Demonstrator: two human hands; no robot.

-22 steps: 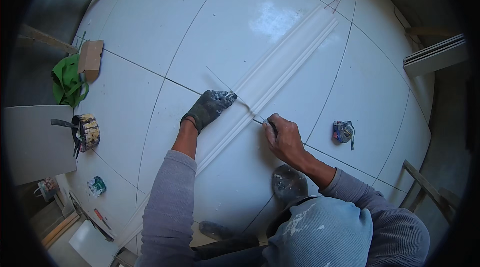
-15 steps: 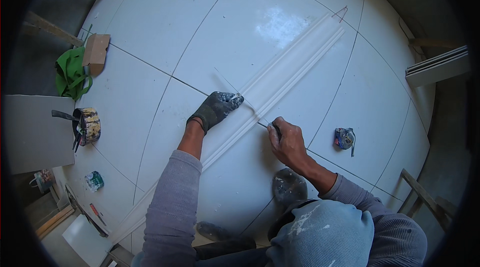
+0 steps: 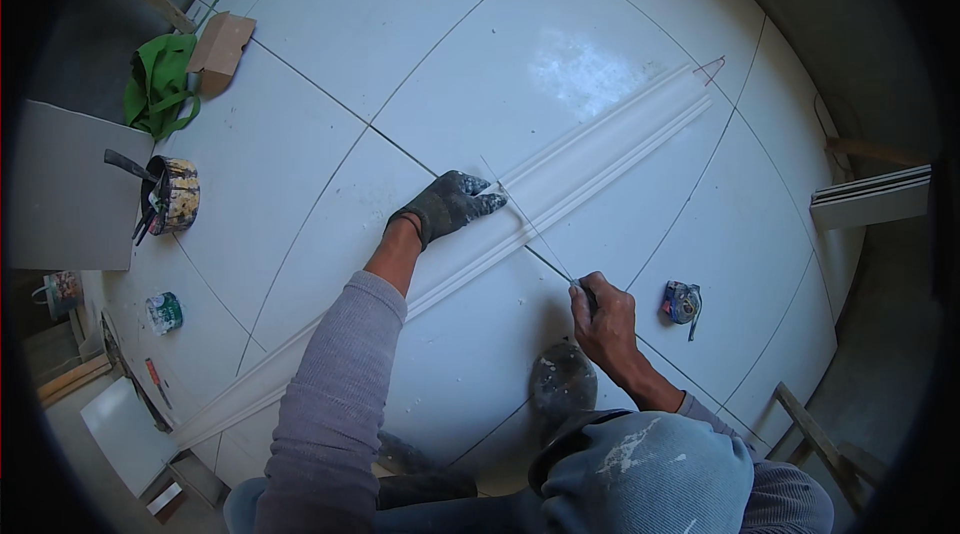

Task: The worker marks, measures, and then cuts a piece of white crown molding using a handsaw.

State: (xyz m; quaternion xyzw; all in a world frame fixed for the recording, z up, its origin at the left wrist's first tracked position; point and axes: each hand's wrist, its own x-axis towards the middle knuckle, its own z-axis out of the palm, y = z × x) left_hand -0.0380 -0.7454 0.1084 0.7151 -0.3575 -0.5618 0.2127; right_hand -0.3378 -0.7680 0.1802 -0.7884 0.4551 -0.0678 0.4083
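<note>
A long white profiled moulding [image 3: 620, 139] lies diagonally across the pale tiled floor. My left hand [image 3: 450, 204], in a dark paint-spotted glove, grips its upper edge near the middle with fingers bent round it. My bare right hand [image 3: 600, 334], below and right of the moulding, is closed round the handle of a thin straight blade [image 3: 535, 234], apparently a saw, which crosses the moulding just beside my left fingertips. A paint-spotted dark shoe [image 3: 562, 379] rests below the moulding, left of my right hand.
Left lie a green bag [image 3: 155, 74], cardboard [image 3: 225, 39], grey board [image 3: 75, 184], spattered pail with tools [image 3: 180, 194] and small tub [image 3: 164, 312]. Right are a tape measure [image 3: 681, 302], stacked boards [image 3: 870, 199] and wooden frame [image 3: 815, 434]. A blue-grey knit cap [image 3: 645, 474] fills the lower right.
My right hand has moved down and to the right, drawing the blade back across the moulding. My left hand keeps its grip, and the whole view has shifted.
</note>
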